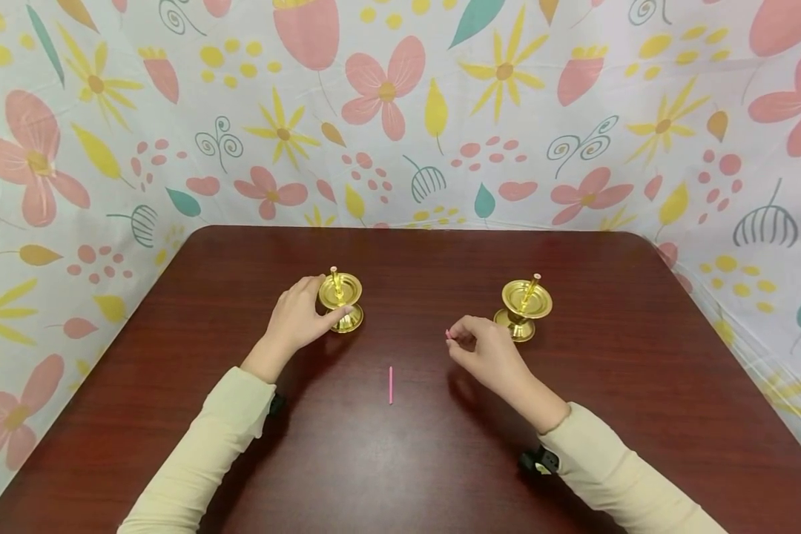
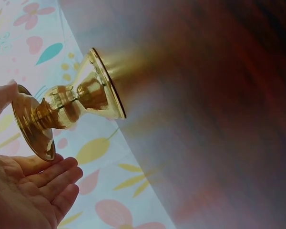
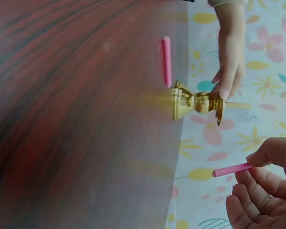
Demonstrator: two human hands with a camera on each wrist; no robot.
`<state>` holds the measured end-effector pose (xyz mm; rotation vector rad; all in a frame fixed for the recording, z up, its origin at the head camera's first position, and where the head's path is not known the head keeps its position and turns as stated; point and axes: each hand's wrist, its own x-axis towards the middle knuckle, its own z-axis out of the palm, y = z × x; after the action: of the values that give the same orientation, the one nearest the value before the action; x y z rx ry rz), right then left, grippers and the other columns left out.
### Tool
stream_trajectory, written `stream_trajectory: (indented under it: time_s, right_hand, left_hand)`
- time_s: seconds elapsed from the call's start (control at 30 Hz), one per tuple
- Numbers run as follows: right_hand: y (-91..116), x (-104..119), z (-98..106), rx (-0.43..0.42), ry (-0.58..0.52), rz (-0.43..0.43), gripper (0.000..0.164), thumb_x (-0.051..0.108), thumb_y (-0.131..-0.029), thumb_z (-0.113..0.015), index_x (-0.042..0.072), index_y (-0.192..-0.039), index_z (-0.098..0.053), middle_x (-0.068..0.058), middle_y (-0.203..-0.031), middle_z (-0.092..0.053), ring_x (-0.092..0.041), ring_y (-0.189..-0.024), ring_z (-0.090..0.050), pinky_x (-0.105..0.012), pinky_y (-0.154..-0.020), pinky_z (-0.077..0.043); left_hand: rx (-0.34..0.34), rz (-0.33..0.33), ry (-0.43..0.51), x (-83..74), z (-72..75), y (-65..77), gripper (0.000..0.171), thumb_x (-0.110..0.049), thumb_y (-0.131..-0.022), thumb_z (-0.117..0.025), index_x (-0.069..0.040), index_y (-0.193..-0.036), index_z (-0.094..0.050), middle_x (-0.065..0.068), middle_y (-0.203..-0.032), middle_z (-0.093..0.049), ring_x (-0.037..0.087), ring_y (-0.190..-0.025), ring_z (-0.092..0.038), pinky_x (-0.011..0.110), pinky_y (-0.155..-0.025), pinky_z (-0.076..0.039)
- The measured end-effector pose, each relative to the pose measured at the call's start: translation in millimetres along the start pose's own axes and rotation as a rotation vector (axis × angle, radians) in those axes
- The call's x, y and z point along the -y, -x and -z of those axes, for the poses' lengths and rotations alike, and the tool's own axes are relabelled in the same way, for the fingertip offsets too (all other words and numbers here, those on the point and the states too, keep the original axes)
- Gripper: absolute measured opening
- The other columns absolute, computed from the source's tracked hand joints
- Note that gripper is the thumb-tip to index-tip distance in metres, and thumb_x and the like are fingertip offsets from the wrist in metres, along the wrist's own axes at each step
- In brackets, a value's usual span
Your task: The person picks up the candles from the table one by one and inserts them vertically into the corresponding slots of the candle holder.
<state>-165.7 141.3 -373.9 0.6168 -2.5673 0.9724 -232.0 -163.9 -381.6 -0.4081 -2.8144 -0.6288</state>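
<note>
My left hand (image 1: 297, 315) holds the left brass candle holder (image 1: 351, 288) by the rim of its dish, thumb on the near side and fingers round the far side. In the left wrist view the holder (image 2: 66, 105) stands on its wide foot. My right hand (image 1: 492, 354) pinches a thin pink candle (image 3: 230, 170) between thumb and fingertips, above the table. The right brass candle holder (image 1: 537, 298) stands just beyond that hand. A second pink candle (image 1: 391, 386) lies on the table between both hands.
The dark reddish-brown table (image 1: 347, 475) has rounded far corners. Behind it and at its sides hangs a white curtain (image 1: 400, 170) printed with flowers and leaves. Each holder has an upright tube in the middle of its dish.
</note>
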Motion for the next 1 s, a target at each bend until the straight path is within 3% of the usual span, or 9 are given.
stream_trajectory:
  time_s: [0.17, 1.0]
  right_hand:
    - [-6, 8, -4, -0.034, -0.024, -0.002, 0.006, 0.001, -0.075, -0.068, 0.005, -0.078, -0.067, -0.004, -0.074, -0.068, -0.015, -0.068, -0.063, -0.028, -0.061, -0.052]
    - [-39, 33, -18, -0.04, -0.176, -0.009, 0.005, 0.005, -0.081, -0.072, 0.003, -0.085, -0.068, -0.006, -0.078, -0.071, -0.016, -0.068, -0.067, -0.031, -0.065, -0.056]
  left_hand:
    - [-0.006, -0.007, 0.0, 0.5, 0.2, 0.0, 0.079, -0.052, -0.081, -0.067, 0.008, -0.131, -0.049, 0.024, -0.129, -0.055, 0.039, -0.119, -0.053, 0.053, -0.099, -0.041]
    - [0.009, 0.011, -0.002, 0.2, 0.6, 0.1, 0.078, -0.051, -0.082, -0.066, 0.007, -0.131, -0.05, 0.023, -0.129, -0.055, 0.037, -0.12, -0.052, 0.053, -0.099, -0.041]
